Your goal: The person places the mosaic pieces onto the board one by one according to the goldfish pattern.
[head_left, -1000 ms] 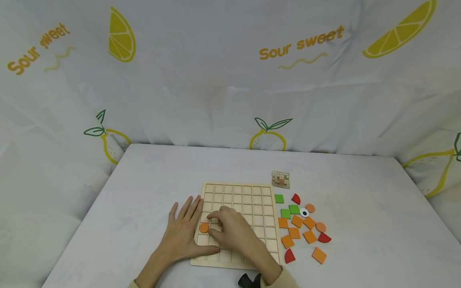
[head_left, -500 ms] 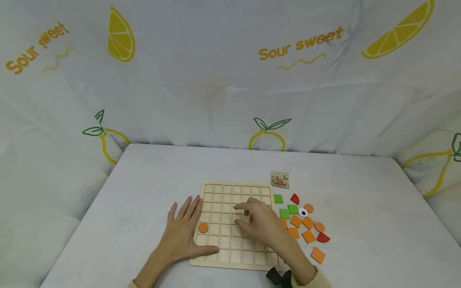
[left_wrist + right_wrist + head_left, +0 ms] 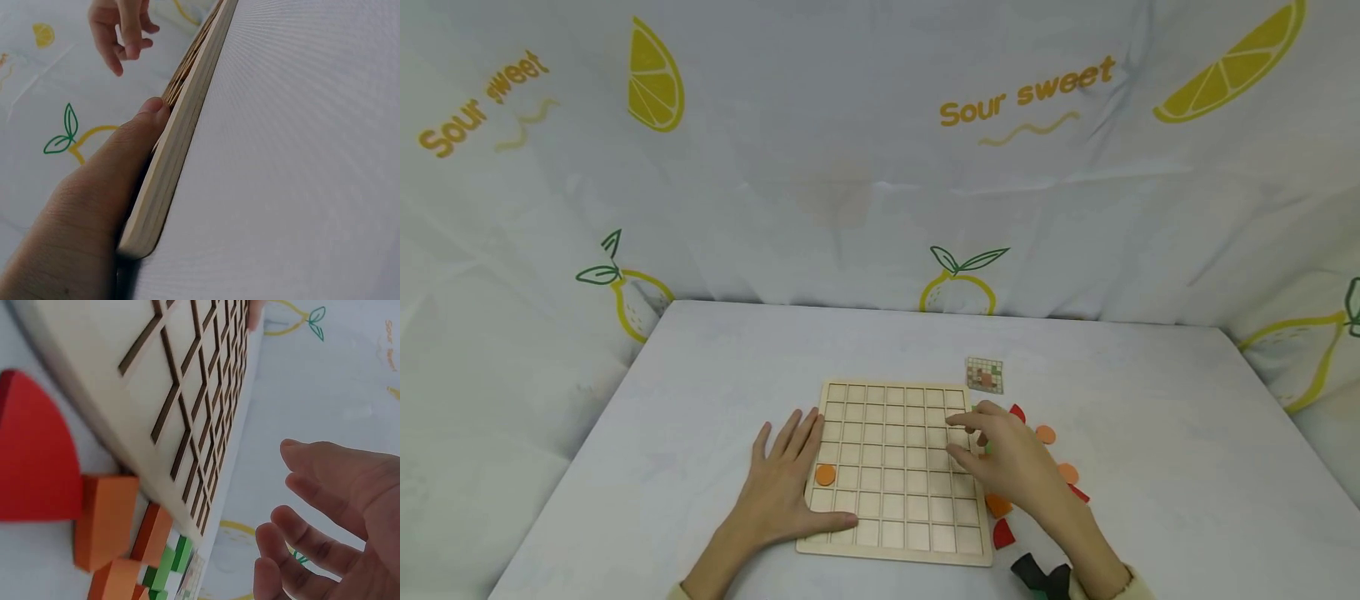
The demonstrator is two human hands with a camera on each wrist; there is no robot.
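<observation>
We have one orange disc [image 3: 825, 475] in a left-edge cell of the pale wooden grid board [image 3: 895, 505]; loose red, orange and green tiles [image 3: 1003, 534] remain beside its right edge. Our left hand [image 3: 786, 492] lies spread; our right hand [image 3: 1013, 454], loosely bent, grasps nothing.

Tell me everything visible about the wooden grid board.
The pale wooden grid board is squarish, with rounded corners, a rim, a layered edge and recessed square cells. It lies flat on the white tabletop. An orange disc sits in a leftmost-column cell; other visible cells are bare. The left hand rests across its left edge; the right hand hovers over its right edge.
</observation>
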